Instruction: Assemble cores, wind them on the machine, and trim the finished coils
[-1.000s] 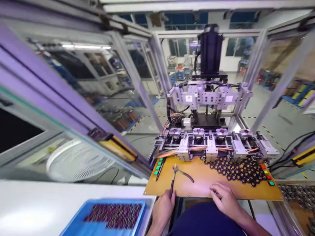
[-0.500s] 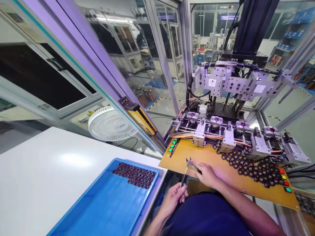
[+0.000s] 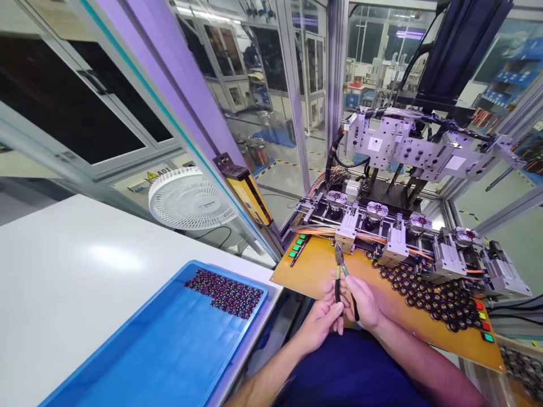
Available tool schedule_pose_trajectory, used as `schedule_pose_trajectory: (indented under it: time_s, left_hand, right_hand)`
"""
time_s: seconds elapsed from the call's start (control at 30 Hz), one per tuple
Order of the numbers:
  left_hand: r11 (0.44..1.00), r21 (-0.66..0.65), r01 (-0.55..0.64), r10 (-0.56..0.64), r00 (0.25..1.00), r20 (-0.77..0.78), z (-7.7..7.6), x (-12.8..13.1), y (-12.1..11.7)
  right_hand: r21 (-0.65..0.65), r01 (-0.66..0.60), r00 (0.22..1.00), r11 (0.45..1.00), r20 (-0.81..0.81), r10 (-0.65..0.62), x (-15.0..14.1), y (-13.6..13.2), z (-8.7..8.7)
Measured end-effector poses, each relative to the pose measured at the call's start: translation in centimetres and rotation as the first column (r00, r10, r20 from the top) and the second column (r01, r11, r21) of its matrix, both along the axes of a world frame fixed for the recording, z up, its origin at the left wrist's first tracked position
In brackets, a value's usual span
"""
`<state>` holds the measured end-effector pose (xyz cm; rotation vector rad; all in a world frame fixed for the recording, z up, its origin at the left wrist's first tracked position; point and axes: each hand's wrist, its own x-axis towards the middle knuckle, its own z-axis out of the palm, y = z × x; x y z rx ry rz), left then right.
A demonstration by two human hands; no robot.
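Note:
Both hands meet in front of my body, around a pair of cutting pliers [image 3: 338, 261] with dark handles. My left hand [image 3: 321, 322] is closed on the left handle, thumb lying along it. My right hand [image 3: 362, 302] grips the other handle from the right side. The pliers' jaws point away from me, towards the machine, over the yellow-brown panel [image 3: 316, 280]. Some fingers behind the handles are partly hidden. Right of my hands, many small black round parts [image 3: 428, 294] lie grouped on the panel.
A machine with a row of metal fixtures [image 3: 377, 210] stands behind the panel. Green buttons [image 3: 297, 247] sit at its left end, coloured buttons [image 3: 483, 316] at its right. A blue tray [image 3: 148, 345] with small dark parts [image 3: 227, 294] rests on the white table [image 3: 63, 271]. A white fan [image 3: 193, 198] stands beyond.
My right hand has come over to the pliers and taken a handle. The pliers, lying on the panel before, are lifted with their handles closer together. My view has swung left.

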<state>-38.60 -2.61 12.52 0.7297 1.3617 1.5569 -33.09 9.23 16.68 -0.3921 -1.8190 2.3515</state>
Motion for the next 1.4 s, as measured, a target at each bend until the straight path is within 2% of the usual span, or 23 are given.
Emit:
schedule_pose_trajectory:
  time_s: [0.1,0.17,0.27,0.33,0.43,0.5,0.57,0.7,0.83,0.97,1.1,1.17,1.27,1.4]
  left_hand:
    - [0.994,-0.010,0.110,-0.110,0.988,-0.111,0.1,-0.4,0.0]
    - [0.992,-0.039,0.121,-0.127,0.968,-0.216,-0.3,-0.9,0.0]
    - [0.996,-0.091,0.007,-0.043,0.915,-0.401,-1.6,-1.9,0.4]
    - [0.990,-0.108,-0.096,0.028,0.862,-0.507,-2.7,-2.7,1.0]
    - [0.972,-0.119,-0.205,0.094,0.795,-0.599,-4.3,-3.7,2.1]
    - [0.961,-0.118,-0.251,0.124,0.770,-0.626,-5.0,-4.3,2.5]
    - [0.955,-0.108,-0.278,0.148,0.757,-0.637,-5.5,-4.7,2.7]
    - [0.947,-0.075,-0.313,0.199,0.751,-0.630,-5.4,-5.5,2.3]
    - [0.923,-0.043,-0.382,0.285,0.754,-0.592,-4.1,-6.2,1.2]
    - [0.897,0.011,-0.441,0.388,0.775,-0.499,-0.9,-7.0,0.2]
    - [0.889,0.100,-0.446,0.449,0.810,-0.377,3.2,-7.7,-0.1]
    - [0.884,0.129,-0.449,0.465,0.819,-0.335,4.3,-7.9,0.0]
    - [0.872,0.122,-0.474,0.487,0.812,-0.321,4.0,-7.8,0.0]
    - [0.847,0.037,-0.530,0.498,0.768,-0.402,0.9,-7.5,-1.2]
  right_hand:
    - [-0.055,-0.021,0.995,0.998,0.095,0.026,0.3,0.9,0.8]
    - [-0.058,-0.040,0.986,0.998,0.161,0.049,0.8,2.3,1.8]
    - [-0.026,-0.083,0.959,0.996,0.270,0.087,2.0,5.1,4.5]
    - [0.098,-0.144,0.938,0.985,0.330,0.104,2.9,6.9,7.1]
    - [0.327,-0.302,0.902,0.896,0.403,0.157,3.8,8.7,11.1]
    - [0.342,-0.395,0.869,0.853,0.440,0.226,4.0,9.2,13.1]
    - [0.306,-0.432,0.856,0.848,0.434,0.280,3.9,9.3,14.0]
    - [0.222,-0.436,0.873,0.872,0.338,0.351,3.2,9.2,13.7]
    - [0.103,-0.467,0.861,0.879,0.281,0.424,2.1,8.7,12.9]
    - [0.020,-0.471,0.851,0.882,0.272,0.448,1.2,8.0,12.7]
    - [-0.027,-0.554,0.799,0.832,0.266,0.540,0.6,7.4,12.8]
    - [-0.031,-0.565,0.793,0.825,0.256,0.553,0.5,7.3,12.9]
    - [0.020,-0.483,0.843,0.876,0.282,0.458,0.9,7.8,13.0]
    - [0.097,-0.282,0.903,0.954,0.363,0.230,3.0,9.7,12.8]
